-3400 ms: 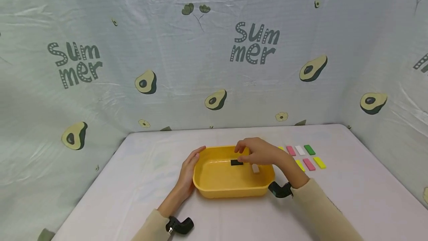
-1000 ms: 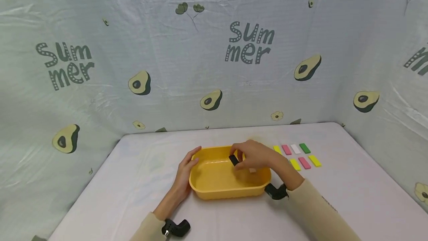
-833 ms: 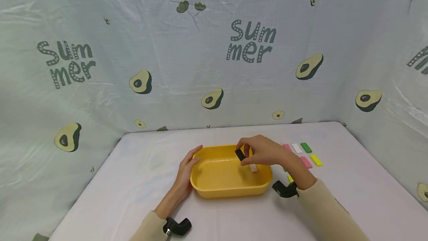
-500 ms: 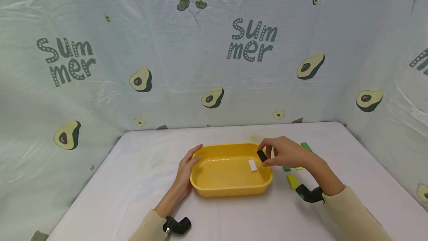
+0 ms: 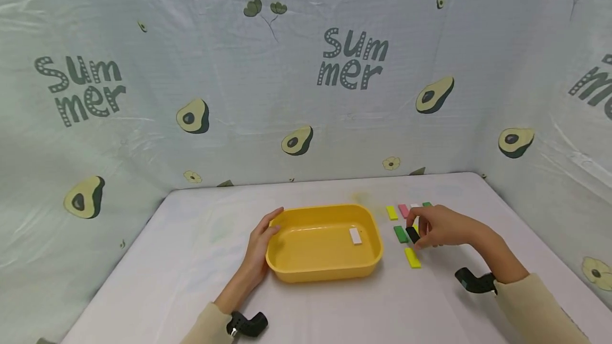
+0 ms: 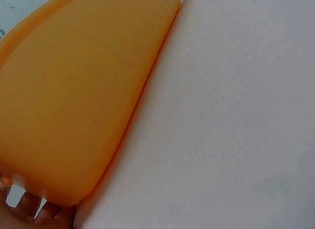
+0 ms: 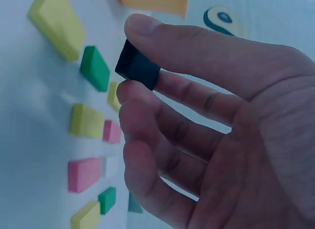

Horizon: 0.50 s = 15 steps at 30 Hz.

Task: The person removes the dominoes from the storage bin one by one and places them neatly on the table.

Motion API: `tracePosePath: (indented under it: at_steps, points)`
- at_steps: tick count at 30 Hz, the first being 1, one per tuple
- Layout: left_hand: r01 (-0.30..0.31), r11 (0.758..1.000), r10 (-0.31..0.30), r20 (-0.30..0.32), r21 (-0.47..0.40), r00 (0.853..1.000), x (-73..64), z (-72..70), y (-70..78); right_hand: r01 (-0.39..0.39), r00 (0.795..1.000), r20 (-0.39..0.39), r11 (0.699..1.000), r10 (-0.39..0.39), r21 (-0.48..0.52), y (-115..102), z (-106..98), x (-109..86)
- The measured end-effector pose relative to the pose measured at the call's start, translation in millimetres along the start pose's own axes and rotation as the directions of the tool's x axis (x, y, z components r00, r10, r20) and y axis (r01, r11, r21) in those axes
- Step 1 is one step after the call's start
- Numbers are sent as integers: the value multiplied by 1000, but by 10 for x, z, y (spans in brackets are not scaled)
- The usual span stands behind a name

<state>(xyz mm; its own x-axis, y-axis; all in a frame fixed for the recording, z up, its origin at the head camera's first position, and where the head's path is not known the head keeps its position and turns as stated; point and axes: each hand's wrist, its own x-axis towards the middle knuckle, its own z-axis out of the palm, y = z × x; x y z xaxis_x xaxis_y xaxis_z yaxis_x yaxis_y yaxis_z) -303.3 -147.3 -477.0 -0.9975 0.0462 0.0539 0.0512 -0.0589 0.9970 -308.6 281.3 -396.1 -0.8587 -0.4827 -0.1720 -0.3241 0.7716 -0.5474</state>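
Note:
In the head view, my right hand (image 5: pixel 442 225) pinches a small black rectangular block (image 5: pixel 412 234) between thumb and fingertips, right of the basin and above a group of coloured blocks. The right wrist view shows the black block (image 7: pixel 140 69) tilted between thumb and forefinger, apart from the table. My left hand (image 5: pixel 258 246) grips the left side of a yellow plastic basin (image 5: pixel 311 251), its thumb at the rim and fingers along the outer wall. One white block (image 5: pixel 355 236) lies inside the basin, towards its right. Only some left fingertips show in the left wrist view, beside the basin's wall (image 6: pixel 74 101).
On the table right of the basin lie a green block (image 5: pixel 400 234), a yellow block (image 5: pixel 413 258), another yellow block (image 5: pixel 392 213) and a pink block (image 5: pixel 404 211). My right hand partly covers others. A printed cloth (image 5: pixel 239 94) hangs behind the table.
My right hand picked the black block up from inside the basin and carried it right, over the rim, to above the coloured blocks. My left hand stays on the basin. The head view shifted slightly.

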Motion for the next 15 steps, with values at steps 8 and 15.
tracePosePath:
  at_steps: [8, 15]
  points:
    - [5, 1000, -5, 7, -4, 1000, 17, -44, 7, -173, 980, 99, 985, 171, 12, 165, -31, -25]
    - [6, 1000, -5, 16, -24, 1000, 11, -30, 4, -242, 963, 129, 970, 236, 31, 260, 38, -31]
